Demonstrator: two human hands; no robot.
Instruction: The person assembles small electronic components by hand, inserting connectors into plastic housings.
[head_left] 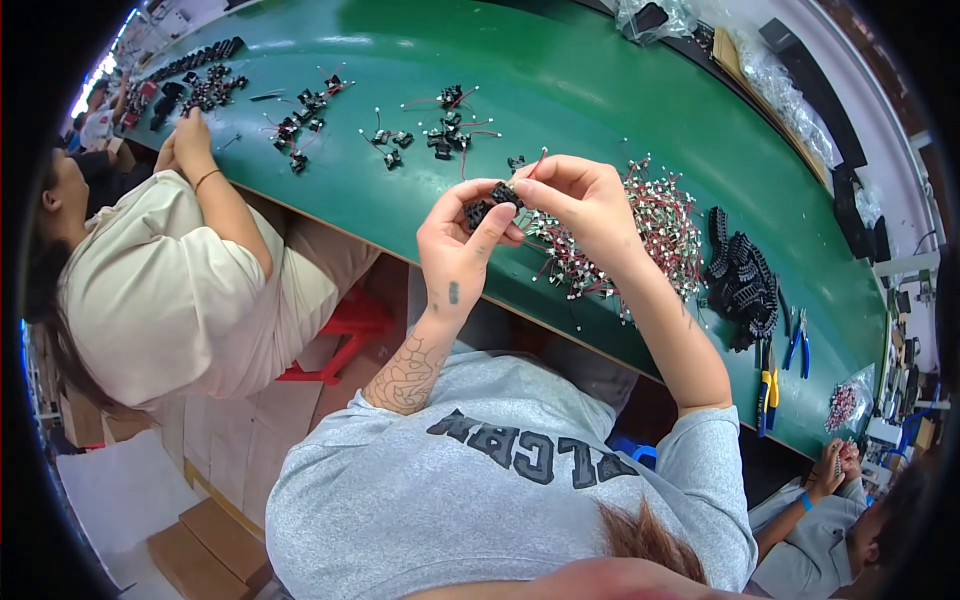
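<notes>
Both hands meet above the near edge of the green table (pixel 600 80), the left hand (pixel 458 245) pinching a small black connector block (pixel 492 203) while the right hand (pixel 585 205) closes fingertips on its red wire (pixel 538 162), likely mid-insertion; next, I judge, needs a steady push home.

The person wears a grey short-sleeved T-shirt with large dark block letters printed across the chest. Both forearms are bare. The left forearm has a tattoo of net-like dark lines, at about 7 o'clock from the left hand (pixel 458 240), and one small dark mark sits near this wrist. The right hand (pixel 590 205) has no ring or watch. Some reddish-brown hair shows at the lower edge.
</notes>
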